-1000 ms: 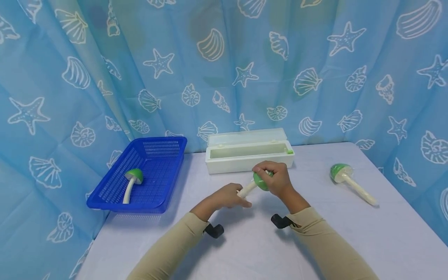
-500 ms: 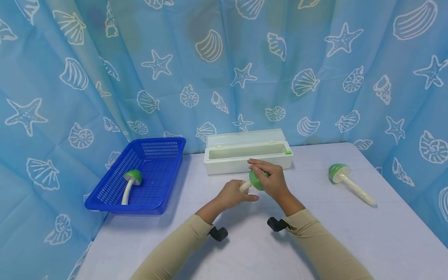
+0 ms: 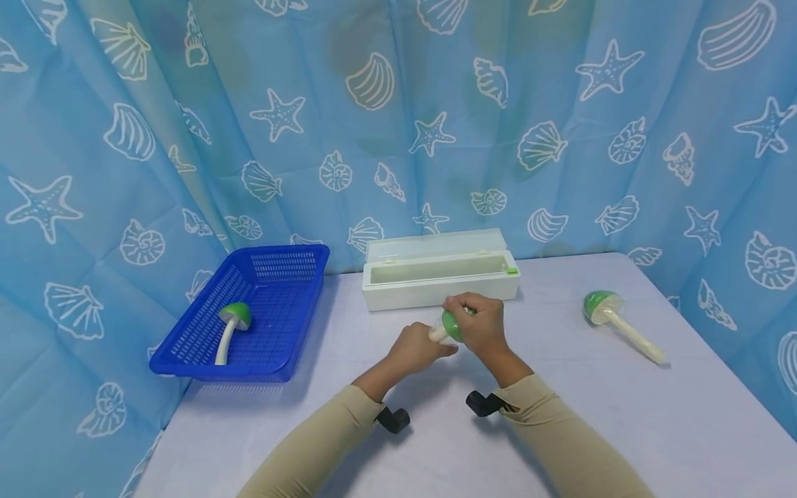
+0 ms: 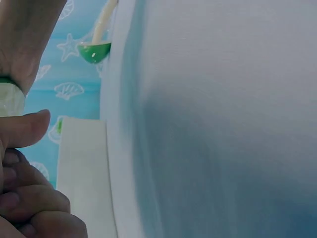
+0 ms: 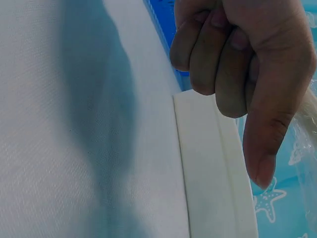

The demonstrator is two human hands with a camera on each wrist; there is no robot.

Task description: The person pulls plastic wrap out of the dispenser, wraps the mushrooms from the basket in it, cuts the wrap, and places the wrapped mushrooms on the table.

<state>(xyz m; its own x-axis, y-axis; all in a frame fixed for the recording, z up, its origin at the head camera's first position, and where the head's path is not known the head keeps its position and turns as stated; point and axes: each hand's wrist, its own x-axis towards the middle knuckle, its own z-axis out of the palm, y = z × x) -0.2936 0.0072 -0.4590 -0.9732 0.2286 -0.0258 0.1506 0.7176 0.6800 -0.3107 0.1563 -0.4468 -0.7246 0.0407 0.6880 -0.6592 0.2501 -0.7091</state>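
Observation:
A green-capped toy mushroom [image 3: 451, 325] with a white stem, in clear plastic, is held above the table between both hands. My left hand [image 3: 414, 348] grips its stem, fingers curled in the left wrist view, thumb pointing right. With thumb and fingers, my right hand [image 3: 482, 324] holds the cap from the right side. The hands hide much of the mushroom. At the edge of the right wrist view shows clear plastic wrap [image 5: 309, 114] over the stem. Another wrapped mushroom [image 3: 629, 335] lies on the table at the right.
The blue basket [image 3: 289, 370] stands at the left with an unwrapped-looking mushroom [image 3: 239, 317] in it. A long white box [image 3: 442, 294] with its lid up stands just behind the hands. A shell-patterned curtain [image 3: 398, 138] hangs behind the white-covered table [image 3: 461, 449].
The left hand has moved right along the stem, closer to the cap. The right hand's fingers straightened over the cap half a second ago and are now curled on it again.

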